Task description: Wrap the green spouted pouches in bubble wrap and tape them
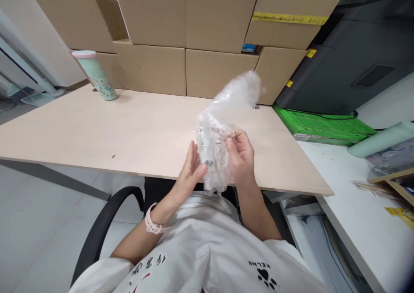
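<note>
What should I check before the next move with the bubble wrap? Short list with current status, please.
1. Wrap pinched by the right hand: ok, thumb and fingers hold the clear bubble wrap.
2. Left hand in contact: ok, it lies against the wrap's side, thumb toward the front; firmness cannot be judged.
3. Contents identified: cannot tell, only a pale item shows blurrily through the plastic.
4. Bundle fully over the desk: not ok, its lower end extends past the near edge in this view.
5. Mint-green tumbler away from the hands: ok, it stands at the far left.
</note>
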The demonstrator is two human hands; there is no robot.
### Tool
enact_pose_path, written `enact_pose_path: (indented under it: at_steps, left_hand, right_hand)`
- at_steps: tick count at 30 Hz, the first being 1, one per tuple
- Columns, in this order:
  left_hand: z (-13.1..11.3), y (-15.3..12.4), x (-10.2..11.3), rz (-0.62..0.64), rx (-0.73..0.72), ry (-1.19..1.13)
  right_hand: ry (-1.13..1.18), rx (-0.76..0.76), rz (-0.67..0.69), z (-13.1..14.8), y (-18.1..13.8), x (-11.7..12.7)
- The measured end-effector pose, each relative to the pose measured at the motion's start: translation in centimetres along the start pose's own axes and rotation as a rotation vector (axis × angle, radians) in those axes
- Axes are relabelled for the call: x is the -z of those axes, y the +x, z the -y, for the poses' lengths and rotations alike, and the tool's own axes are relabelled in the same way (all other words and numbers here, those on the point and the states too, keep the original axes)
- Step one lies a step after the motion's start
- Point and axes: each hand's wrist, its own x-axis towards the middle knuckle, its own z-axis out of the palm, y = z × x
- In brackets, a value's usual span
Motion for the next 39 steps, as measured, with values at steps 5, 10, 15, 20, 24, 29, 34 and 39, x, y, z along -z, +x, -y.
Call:
enact_pose_path:
  at_steps: [5,10,15,20,24,29,34,39]
  left_hand:
    - [0.6,1.4,1.7,-0.453,0.028,0.092]
    - [-1.0,1.1,1.1,-0.366,-0.364,0.601]
    - [-1.9,1.8,-0.8,-0.013,-0.462,0.816]
    - [-3.0,2.2,-0.1,-0.165,-0.392,0.770]
    - [-3.1,1.4,3.3,-0.386,-0.275,0.745]
    - [-1.6,0.0,7.1,-0.597,-0.196,0.947]
    - [-0.5,-0.2,4.5,-0.219,-0.200,1.008]
    - [0.6,0.5,2.6,-0.175,-0.159,1.155]
  right_hand:
    - [-0.026,0.152,-0.096,0.6,2.5,0.9]
    - [0.082,0.177,-0.172,1.4,4.7,1.6]
    - [0.116,0.210,-0.124,3.8,4.9,1.0]
    - [0.098,0.235,-0.163,5.2,4.4,1.4]
    - [0.000,0.237,-0.317,4.8,4.5,3.8]
    - [0.011,0.173,-0.555,2.7,4.4,8.6]
    - [-0.054,0.036,-0.673,0.5,3.7,11.9]
    - [-0.128,0.017,-0.787,-0.5,3.8,14.8]
